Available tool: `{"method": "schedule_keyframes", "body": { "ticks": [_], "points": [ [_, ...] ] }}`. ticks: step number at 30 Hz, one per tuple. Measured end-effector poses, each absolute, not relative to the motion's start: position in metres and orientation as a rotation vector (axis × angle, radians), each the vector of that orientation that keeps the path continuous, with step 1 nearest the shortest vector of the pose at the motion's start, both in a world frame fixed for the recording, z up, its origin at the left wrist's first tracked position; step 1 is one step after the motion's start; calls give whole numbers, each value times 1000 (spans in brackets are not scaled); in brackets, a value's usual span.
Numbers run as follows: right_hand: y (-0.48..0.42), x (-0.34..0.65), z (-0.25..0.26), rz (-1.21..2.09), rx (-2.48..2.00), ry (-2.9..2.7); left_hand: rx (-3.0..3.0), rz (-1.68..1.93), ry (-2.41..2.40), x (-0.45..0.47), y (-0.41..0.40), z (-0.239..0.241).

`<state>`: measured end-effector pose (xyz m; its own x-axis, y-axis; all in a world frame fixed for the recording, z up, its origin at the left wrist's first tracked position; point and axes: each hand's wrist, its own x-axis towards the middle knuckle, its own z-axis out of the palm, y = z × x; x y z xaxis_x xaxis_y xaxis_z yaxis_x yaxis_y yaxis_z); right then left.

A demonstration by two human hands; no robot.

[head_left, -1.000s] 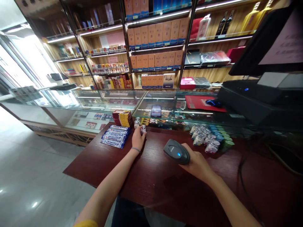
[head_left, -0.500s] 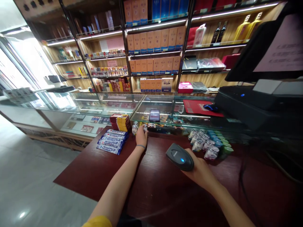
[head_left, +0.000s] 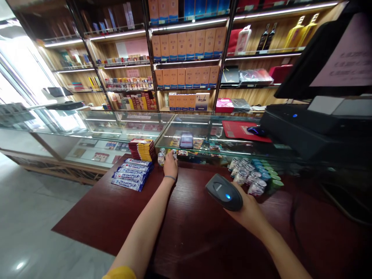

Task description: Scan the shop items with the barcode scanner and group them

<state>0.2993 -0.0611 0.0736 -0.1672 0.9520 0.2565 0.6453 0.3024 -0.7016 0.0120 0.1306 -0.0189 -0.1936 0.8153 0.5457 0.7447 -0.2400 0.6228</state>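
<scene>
Barcode scanner [head_left: 223, 192] in grip, a shopper's-eye view of a counter: the right hand [head_left: 247, 209] closes around its handle, mostly hidden beneath the dark body, above the middle of the dark red tabletop [head_left: 186, 221]. The scanner's long axis slants away from the hand, its broad head pointing toward the tabletop's far left corner, a blue light glowing nearer the hand. The left hand [head_left: 170, 166], arm outstretched, curls narrowly about a silver-topped jar [head_left: 174, 153] near the far edge; fingers hide most of it. Just beside stand matching jars [head_left: 161, 158].

Farther left, blue-and-white packets [head_left: 130, 175] lie overlapped along the left edge, below a stack of red and yellow packs [head_left: 142, 150] at the far left corner. Right of the scanner, toward the far edge, silver-topped bottles [head_left: 241, 176] stand in rows beside green-topped containers [head_left: 274, 176]. Beyond the far edge runs a glass display case [head_left: 197, 122].
</scene>
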Motion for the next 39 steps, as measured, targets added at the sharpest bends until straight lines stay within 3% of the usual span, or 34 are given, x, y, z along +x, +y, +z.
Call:
{"method": "schedule_keyframes", "body": {
  "ticks": [13, 21, 25, 29, 33, 39],
  "points": [
    [-55, 315, 74, 516, -1343, -1714, 2080, 1473, 1853, 17, 121, -16],
    [-49, 352, 93, 541, -1357, -1398, 2354, 1764, 1611, 27, 113, -3],
    [-58, 385, 109, 548, -1417, -1292, 2325, 1823, 1333, 70, 94, 9],
    [-68, 416, 115, 547, -1431, -1258, 2205, 1617, 1044, 143, 56, 19],
    [-76, 436, 114, 529, -1440, -1203, 2158, 1356, 912, 216, 20, 21],
    [-81, 448, 114, 524, -1423, -1140, 2031, 1277, 914, 283, 1, -1]
  ]
}}
